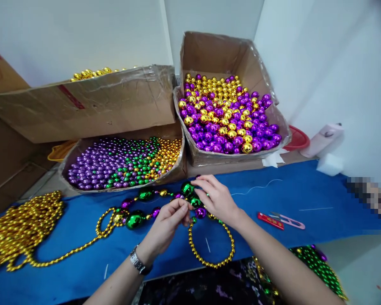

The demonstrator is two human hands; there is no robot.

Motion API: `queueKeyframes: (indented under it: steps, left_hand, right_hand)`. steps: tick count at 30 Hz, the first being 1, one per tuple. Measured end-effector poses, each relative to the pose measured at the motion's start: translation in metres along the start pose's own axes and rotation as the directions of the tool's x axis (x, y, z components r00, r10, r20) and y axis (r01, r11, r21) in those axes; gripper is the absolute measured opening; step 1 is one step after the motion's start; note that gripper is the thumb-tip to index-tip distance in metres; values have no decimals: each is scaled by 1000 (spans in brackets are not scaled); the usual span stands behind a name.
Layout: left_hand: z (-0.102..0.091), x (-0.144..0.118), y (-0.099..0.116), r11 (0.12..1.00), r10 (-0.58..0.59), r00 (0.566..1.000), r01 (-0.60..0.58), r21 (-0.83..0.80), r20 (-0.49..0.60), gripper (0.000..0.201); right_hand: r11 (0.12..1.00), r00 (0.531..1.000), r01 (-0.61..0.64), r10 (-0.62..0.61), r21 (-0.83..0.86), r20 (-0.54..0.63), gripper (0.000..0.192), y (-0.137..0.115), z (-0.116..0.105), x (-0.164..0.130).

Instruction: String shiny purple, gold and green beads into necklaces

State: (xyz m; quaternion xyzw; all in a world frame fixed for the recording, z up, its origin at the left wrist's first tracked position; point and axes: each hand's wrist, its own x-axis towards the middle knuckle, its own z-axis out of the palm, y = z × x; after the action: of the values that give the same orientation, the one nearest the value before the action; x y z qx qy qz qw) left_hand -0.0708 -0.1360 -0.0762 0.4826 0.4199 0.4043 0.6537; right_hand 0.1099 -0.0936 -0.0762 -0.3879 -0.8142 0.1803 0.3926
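Both hands at the middle of the blue cloth (305, 190), meeting over a bead strand (136, 218). Left hand (167, 224) with thumb and fingertips pressed together, pinching the strand just beside a purple bead (200, 212); a wristwatch (138, 262) on that wrist. Right hand (217, 197) curled over the same spot, fingers bent and closing on a large green bead (188, 188) — touching it from above. Strand's big-bead stretch lying with its long axis running left to right, climbing slightly toward the right, from a large green ball near the left up to the hands. Thin gold chain trailing off leftward toward the gold bead heap (19, 231); another gold loop (211, 250) hanging below the hands toward the cloth's near edge. Behind, a low box of small beads (120, 163) and a taller box of larger beads (225, 114) — purple and gold. Red clippers (271, 221) lying well apart to the right.
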Motion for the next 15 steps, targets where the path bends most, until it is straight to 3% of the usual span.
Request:
queueKeyframes:
  steps: [5,10,15]
  left_hand:
    - [-2,-1,-2,995,-11,1000,12,-95,16,16]
    - [0,-1,1,994,-9,1000,9,-106,5,16]
    - [2,-2,3,999,25,998,-26,-18,-55,17]
  right_hand:
    - [993,994,-64,55,98,94,21,-2,2,-29]
    - [967,978,-167,138,193,156,14,1,16,-31]
    - [867,936,-330,249,374,249,17,-5,13,-38]
